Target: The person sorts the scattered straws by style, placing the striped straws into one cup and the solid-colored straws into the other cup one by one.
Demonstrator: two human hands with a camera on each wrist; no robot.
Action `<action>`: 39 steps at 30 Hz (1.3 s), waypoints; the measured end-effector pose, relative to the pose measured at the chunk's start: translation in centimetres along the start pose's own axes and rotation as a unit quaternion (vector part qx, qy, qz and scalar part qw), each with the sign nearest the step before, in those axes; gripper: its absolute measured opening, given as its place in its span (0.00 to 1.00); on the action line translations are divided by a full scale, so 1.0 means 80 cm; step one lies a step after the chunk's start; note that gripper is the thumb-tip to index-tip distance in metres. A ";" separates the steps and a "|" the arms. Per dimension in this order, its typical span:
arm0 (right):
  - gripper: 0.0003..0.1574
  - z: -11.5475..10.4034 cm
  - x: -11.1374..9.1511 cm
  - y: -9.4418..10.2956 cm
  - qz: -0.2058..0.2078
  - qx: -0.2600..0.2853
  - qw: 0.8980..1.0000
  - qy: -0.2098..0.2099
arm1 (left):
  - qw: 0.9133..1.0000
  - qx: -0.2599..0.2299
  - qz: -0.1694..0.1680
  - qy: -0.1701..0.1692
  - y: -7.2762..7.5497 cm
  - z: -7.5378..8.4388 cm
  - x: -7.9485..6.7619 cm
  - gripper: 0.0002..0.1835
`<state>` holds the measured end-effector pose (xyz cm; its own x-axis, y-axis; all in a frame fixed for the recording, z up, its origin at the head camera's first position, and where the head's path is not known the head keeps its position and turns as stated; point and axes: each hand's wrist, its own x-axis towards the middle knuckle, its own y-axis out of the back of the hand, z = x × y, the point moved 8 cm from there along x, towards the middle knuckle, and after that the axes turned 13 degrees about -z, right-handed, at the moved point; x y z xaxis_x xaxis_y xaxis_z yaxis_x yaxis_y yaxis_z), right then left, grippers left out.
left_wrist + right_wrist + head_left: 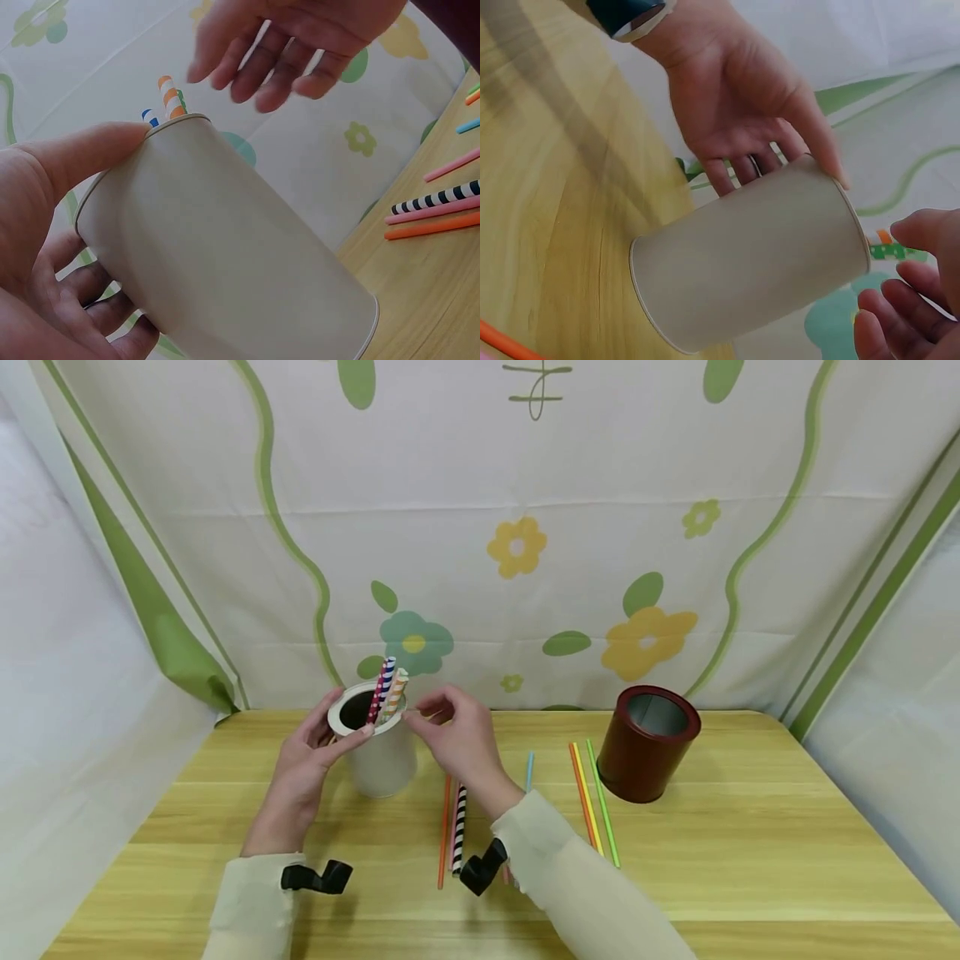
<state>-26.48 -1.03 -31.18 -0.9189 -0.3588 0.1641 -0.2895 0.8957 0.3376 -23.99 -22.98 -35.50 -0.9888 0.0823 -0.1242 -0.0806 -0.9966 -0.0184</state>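
Note:
My left hand (pixel 303 760) grips a white can (pixel 382 764) near its rim, with the thumb on the rim and the fingers round the far side. Several patterned paper straws stick up from the can: a blue-striped one (pixel 386 678), an orange-striped one (pixel 396 693) and a dark pink dotted one (pixel 374 703). A green straw with white dots (pixel 889 252) also shows past the rim in the right wrist view. Close beside the rim is my right hand (pixel 461 735), its fingers loosely bent; the left wrist view shows nothing held in it.
A dark red can (pixel 641 760) stands at the right. On the wooden table (pixel 750 843) lie several straws: a black-striped one (pixel 459 835), an orange one (pixel 443 843), a blue one (pixel 529 768), a yellow one (pixel 587 793) and a green one (pixel 603 806). A flowered curtain (pixel 450 468) hangs behind.

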 end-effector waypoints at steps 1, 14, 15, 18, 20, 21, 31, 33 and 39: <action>0.15 0.005 -0.003 0.003 0.004 0.007 1.000 -0.007 | 1.000 0.000 0.000 -0.001 0.000 0.000 0.000 0.48; 0.15 0.100 -0.050 0.028 0.076 0.125 0.983 -0.107 | 1.000 0.003 0.003 0.000 0.000 0.000 0.000 0.48; 0.15 0.105 -0.051 0.028 0.078 0.137 0.981 -0.111 | 1.000 0.004 0.001 0.000 0.000 0.000 0.000 0.48; 0.13 0.115 -0.055 0.029 0.079 0.153 0.978 -0.118 | 1.000 0.005 0.002 -0.003 0.000 0.000 0.001 0.49; 0.12 0.119 -0.057 0.029 0.077 0.151 0.978 -0.122 | 1.000 0.004 0.002 -0.005 0.001 0.000 0.001 0.49; 0.12 0.121 -0.058 0.028 0.075 0.150 0.978 -0.123 | 1.000 0.004 0.002 -0.005 0.001 0.000 0.001 0.49; 0.11 0.136 -0.056 0.020 0.053 0.136 0.977 -0.156 | 1.000 0.003 0.004 -0.003 0.001 0.001 0.001 0.49; 0.11 0.139 -0.055 0.017 0.047 0.128 0.978 -0.160 | 1.000 0.002 0.004 -0.003 0.001 0.001 0.001 0.49; 0.12 0.142 -0.053 0.014 0.042 0.078 0.982 -0.164 | 1.000 0.002 0.003 -0.002 0.001 -0.001 0.001 0.49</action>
<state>-25.93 4.45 -42.01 -0.9711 -0.1999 -0.1305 -0.2220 0.9572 0.1858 -24.09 -23.09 -35.58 -0.9897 0.0763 -0.1209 -0.0751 -0.9971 -0.0143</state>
